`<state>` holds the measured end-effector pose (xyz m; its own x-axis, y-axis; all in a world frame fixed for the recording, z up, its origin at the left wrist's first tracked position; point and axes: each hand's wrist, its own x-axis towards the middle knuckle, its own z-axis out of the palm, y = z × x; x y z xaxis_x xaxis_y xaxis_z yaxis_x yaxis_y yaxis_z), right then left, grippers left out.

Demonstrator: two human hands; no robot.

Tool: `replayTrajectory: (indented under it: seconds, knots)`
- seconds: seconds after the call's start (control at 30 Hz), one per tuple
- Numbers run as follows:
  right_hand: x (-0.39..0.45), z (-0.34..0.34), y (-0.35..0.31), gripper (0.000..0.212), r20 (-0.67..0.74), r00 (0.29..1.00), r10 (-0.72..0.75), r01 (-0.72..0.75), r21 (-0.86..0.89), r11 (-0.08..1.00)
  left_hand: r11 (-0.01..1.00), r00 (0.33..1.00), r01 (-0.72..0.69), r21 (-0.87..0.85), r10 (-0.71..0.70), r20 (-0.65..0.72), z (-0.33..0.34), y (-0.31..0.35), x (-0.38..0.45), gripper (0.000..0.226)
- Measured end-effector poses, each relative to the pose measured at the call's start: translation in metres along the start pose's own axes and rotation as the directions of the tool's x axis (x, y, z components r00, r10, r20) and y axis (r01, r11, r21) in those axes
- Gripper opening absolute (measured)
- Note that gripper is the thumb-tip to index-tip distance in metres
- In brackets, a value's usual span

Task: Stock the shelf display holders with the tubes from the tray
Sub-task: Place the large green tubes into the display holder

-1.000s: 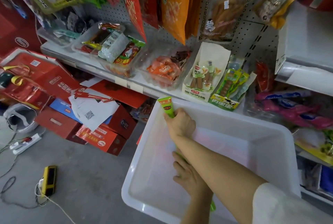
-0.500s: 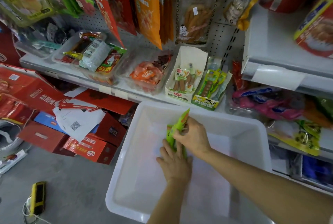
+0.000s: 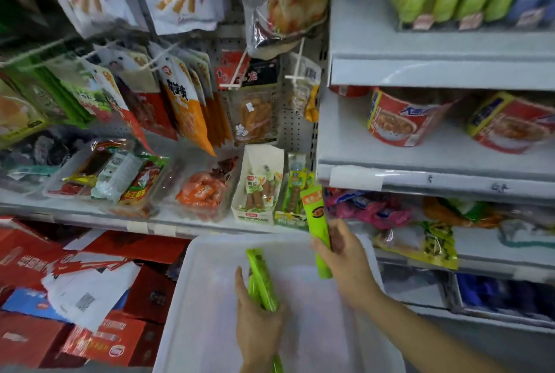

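My right hand [image 3: 345, 255] grips one green tube [image 3: 316, 222] upright, lifted above the far rim of the white tray [image 3: 198, 312], just in front of the green display holder [image 3: 292, 207] on the shelf. That holder has similar green tubes standing in it. My left hand [image 3: 258, 321] holds a bundle of green tubes [image 3: 261, 279] over the tray's middle. A white display holder [image 3: 259, 183] with sausage sticks stands left of the green one.
Clear tubs of snacks [image 3: 198, 189] line the shelf [image 3: 90, 216] to the left. Snack bags [image 3: 186, 114] hang on pegs above. Pink and green packets [image 3: 369, 210] lie on the right shelf. Red boxes [image 3: 99, 339] are stacked on the floor, lower left.
My right hand has parted from my left and risen toward the shelf with a single tube. My left hand keeps the other tubes over the tray. The camera has tilted up.
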<state>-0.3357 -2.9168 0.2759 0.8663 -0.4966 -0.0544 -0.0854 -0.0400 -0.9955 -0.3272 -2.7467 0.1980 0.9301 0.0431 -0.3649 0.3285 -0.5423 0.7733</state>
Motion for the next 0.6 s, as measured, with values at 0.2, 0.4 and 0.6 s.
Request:
replayTrajectory:
  seconds: [0.2,0.4,0.6]
  knots:
    - [-0.014,-0.052,-0.08,0.016,-0.092,0.985,-0.143,0.149,0.064,0.987,0.902,0.937,-0.341,-0.267,0.303,-0.172,-0.017,0.131,-0.035,0.107]
    - [-0.02,-0.13,-0.174,0.016,-0.247,0.927,-0.284,0.307,0.059,0.95,0.666,0.725,-0.687,-0.29,0.652,-0.222,-0.025,0.279,-0.081,0.108]
    - [-0.033,-0.228,-0.237,0.018,-0.383,0.839,-0.387,0.42,0.004,0.907,0.438,0.512,-0.844,-0.308,0.829,-0.225,-0.006,0.39,-0.149,0.1]
